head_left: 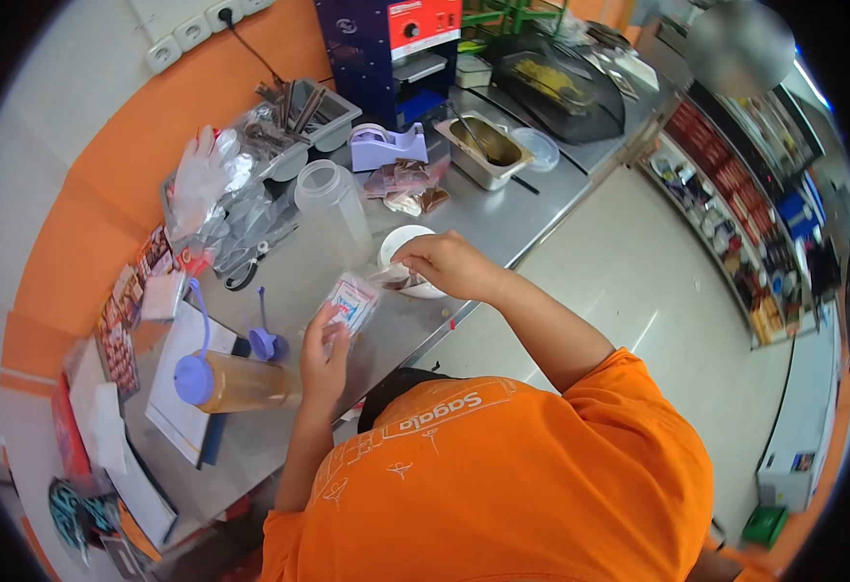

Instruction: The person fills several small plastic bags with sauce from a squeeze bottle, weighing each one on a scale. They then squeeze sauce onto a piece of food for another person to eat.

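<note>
My left hand (323, 349) is closed around a small clear plastic packet (353, 303) with red and blue print, held just above the steel counter. My right hand (449, 267) is pinched over a white bowl (404, 235) that has something brown inside. A thin, see-through piece shows at its fingertips, but I cannot make out what it is. Behind the packet stands a clear, lidless plastic bottle (334, 211). Left of my left hand lies a bottle of amber liquid with a purple cap (241, 381). A loose purple nozzle cap (263, 342) is near it.
Brown sachets (408, 182) lie before a purple tape dispenser (391, 149). Right of them is a steel container with a ladle (491, 155). Scissors (246, 269) and plastic bags (236, 218) are at the left. A blue and red machine (372, 68) stands at the back.
</note>
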Demonstrator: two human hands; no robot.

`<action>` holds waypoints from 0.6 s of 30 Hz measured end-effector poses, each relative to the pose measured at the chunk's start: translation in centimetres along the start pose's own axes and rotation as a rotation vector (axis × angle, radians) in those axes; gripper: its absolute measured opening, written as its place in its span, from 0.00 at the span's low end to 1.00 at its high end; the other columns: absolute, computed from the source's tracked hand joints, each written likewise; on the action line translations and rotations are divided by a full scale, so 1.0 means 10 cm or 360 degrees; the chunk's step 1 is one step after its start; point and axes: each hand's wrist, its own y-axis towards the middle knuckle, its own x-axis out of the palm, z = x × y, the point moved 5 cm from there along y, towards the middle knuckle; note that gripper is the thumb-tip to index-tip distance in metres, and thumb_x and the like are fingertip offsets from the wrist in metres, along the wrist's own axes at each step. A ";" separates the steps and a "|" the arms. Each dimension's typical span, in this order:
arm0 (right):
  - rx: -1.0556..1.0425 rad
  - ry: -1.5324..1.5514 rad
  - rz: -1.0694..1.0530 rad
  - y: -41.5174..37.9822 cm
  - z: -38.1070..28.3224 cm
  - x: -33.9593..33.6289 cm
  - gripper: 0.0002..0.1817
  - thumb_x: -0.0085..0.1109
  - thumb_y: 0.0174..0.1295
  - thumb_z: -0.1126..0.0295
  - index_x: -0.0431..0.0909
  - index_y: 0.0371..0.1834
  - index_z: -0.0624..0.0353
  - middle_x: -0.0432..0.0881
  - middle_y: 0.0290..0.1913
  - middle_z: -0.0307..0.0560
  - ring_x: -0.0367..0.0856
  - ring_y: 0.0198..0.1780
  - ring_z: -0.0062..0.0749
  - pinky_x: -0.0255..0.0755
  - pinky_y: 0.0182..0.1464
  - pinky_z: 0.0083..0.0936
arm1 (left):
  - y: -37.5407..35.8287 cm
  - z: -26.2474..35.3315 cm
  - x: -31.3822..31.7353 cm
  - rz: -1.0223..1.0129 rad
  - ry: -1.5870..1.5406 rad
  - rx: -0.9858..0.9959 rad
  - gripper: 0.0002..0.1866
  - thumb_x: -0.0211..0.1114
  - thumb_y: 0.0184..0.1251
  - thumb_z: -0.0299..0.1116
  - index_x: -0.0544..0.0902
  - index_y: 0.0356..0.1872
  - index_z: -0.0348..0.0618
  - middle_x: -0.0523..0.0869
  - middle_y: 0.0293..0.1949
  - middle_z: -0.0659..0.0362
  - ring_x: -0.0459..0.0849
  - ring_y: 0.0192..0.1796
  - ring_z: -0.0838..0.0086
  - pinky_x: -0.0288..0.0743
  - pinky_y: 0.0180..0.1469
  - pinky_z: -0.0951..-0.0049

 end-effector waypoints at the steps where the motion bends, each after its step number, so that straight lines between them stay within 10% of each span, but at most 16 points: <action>1: -0.0025 0.0000 -0.0058 0.06 0.16 0.01 0.09 0.53 0.60 0.69 0.79 0.41 0.56 0.83 0.37 0.47 0.80 0.40 0.43 0.70 0.44 0.35 | -0.09 -0.13 -0.02 0.0123 0.0023 -0.0107 0.19 0.56 0.66 0.28 0.71 0.58 0.39 0.76 0.54 0.54 0.78 0.48 0.71 0.72 0.48 0.75; 7: 0.0312 -0.0113 0.0083 0.16 1.08 0.04 0.11 0.54 0.60 0.68 0.79 0.44 0.58 0.82 0.36 0.51 0.82 0.36 0.40 0.73 0.41 0.33 | -0.94 -0.45 -0.08 0.0534 -0.0132 -0.0629 0.09 0.56 0.66 0.27 0.78 0.46 0.38 0.77 0.46 0.59 0.77 0.45 0.76 0.70 0.48 0.78; 18: 0.0429 -0.0143 0.0221 0.21 1.52 -0.19 0.18 0.60 0.58 0.62 0.77 0.50 0.58 0.78 0.44 0.47 0.76 0.30 0.33 0.72 0.38 0.27 | -1.55 -0.41 -0.28 0.1111 0.0186 -0.0682 0.07 0.56 0.68 0.29 0.79 0.42 0.38 0.79 0.39 0.63 0.74 0.38 0.82 0.67 0.42 0.82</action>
